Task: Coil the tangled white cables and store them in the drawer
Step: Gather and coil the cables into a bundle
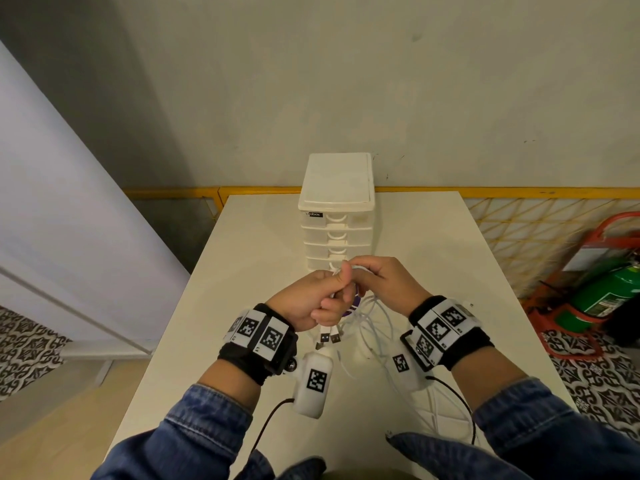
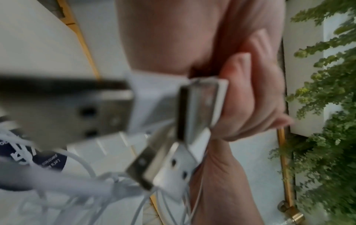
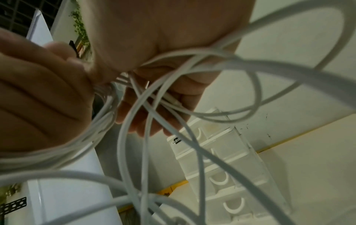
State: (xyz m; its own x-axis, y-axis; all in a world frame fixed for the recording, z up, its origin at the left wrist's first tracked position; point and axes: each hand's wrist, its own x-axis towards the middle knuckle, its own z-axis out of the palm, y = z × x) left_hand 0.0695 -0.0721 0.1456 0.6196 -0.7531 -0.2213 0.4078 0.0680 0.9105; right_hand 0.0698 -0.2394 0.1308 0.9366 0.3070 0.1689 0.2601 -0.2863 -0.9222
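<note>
A person in denim sleeves works a bundle of tangled white cables (image 1: 372, 323) above the middle of a white rectangular desk (image 1: 256, 258), just in front of a cream plastic five-drawer cabinet (image 1: 336, 216) that stands at the desk's far edge. The left hand (image 1: 311, 301) is clenched around one end of the bundle, with silver-tipped white USB plugs (image 1: 329, 338) hanging out beneath the fist; the left wrist view shows those plugs (image 2: 200, 112) pressed against the curled fingers (image 2: 254, 97). The right hand (image 1: 379, 284) pinches strands close against the left, and its wrist view shows several loops (image 3: 134, 115) running through the curled fingers (image 3: 44, 97) and sprawling loose toward the desk's near edge. A small purple-and-white label (image 1: 354, 306) shows between the hands; what it is fixed to cannot be told. All the drawers look closed.

The work appears to be at the gathering stage, with coiling barely begun. To do it well, the left hand would best keep the plugs together as an anchor while the right draws one strand at a time into even loops, easing crossings apart rather than pulling them tight. A drawer will then need opening, which calls for a free hand.
</note>
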